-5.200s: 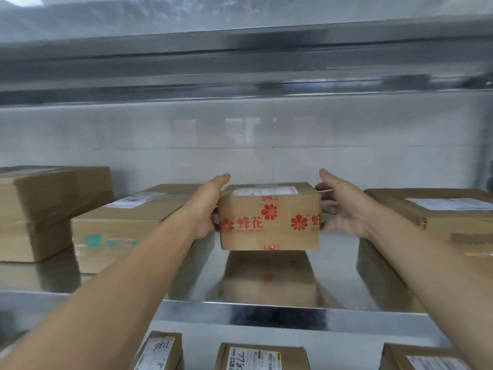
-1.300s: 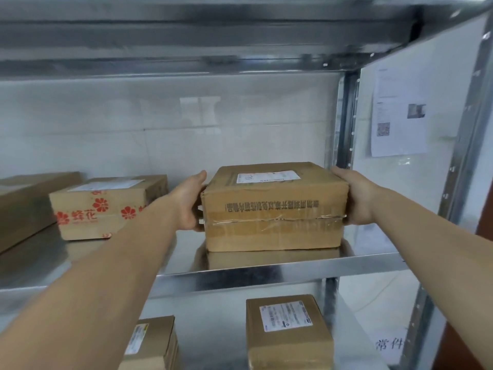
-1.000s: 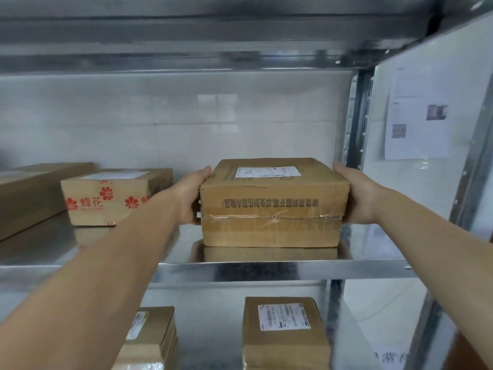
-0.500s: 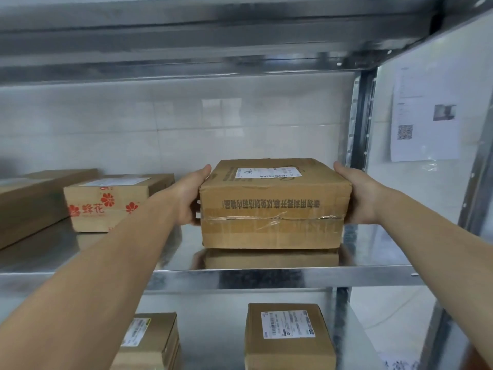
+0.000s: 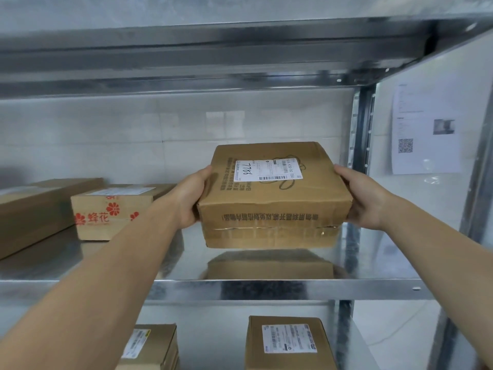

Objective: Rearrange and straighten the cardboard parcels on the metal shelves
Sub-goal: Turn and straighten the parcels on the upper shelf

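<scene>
My left hand point(image 5: 188, 200) and right hand point(image 5: 364, 200) grip the ends of the parcel point(image 5: 272, 198), holding it tilted toward me, clear above the shelf point(image 5: 266, 288), right of the flowered box point(image 5: 112, 210).

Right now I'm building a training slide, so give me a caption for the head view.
Left hand and right hand grip a labelled cardboard parcel, tilted toward the camera, over the metal shelf.
</scene>
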`<state>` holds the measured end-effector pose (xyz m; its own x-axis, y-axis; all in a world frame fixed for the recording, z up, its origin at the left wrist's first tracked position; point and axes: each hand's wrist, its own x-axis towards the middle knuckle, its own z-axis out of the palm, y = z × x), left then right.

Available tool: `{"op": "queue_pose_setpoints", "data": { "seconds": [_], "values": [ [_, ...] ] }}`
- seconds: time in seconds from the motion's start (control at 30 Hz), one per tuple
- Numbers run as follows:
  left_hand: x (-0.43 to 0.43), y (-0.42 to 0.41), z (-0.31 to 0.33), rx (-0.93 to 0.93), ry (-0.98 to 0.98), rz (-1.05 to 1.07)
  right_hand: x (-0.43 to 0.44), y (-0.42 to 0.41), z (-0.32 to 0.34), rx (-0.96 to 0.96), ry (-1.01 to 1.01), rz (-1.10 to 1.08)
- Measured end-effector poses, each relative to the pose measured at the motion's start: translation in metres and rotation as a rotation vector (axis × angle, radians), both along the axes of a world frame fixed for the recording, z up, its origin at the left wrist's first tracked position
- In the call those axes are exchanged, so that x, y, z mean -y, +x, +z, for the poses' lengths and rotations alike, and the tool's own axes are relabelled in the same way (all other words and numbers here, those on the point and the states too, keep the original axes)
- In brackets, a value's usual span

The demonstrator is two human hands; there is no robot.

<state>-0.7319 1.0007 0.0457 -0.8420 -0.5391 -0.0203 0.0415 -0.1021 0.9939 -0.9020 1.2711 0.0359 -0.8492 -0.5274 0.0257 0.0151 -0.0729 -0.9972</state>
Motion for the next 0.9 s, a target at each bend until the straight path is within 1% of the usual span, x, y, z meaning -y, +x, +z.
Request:
{"op": "queue_pose_setpoints", "data": {
  "seconds": [0.33, 0.43, 0.57, 0.73, 0.9],
  "values": [
    [-0.005, 0.001, -0.001, -0.092, -0.020, 0.016, -0.004, 0.004, 0.001, -0.026, -0.136, 0.063],
    [-0.004, -0.001, -0.002, -0.122, -0.058, 0.040, -0.003, 0.001, 0.002, -0.002, -0.168, 0.040],
    [-0.007, -0.002, -0.001, -0.112, -0.122, 0.059, 0.002, -0.002, 0.004, 0.021, -0.199, -0.018],
    [-0.007, -0.005, -0.002, -0.137, -0.135, 0.065, 0.006, 0.001, 0.004, 0.018, -0.212, -0.037],
    [-0.005, -0.007, -0.004, -0.183, -0.093, 0.081, 0.008, -0.003, 0.000, 0.007, -0.234, -0.056]
  ]
}}
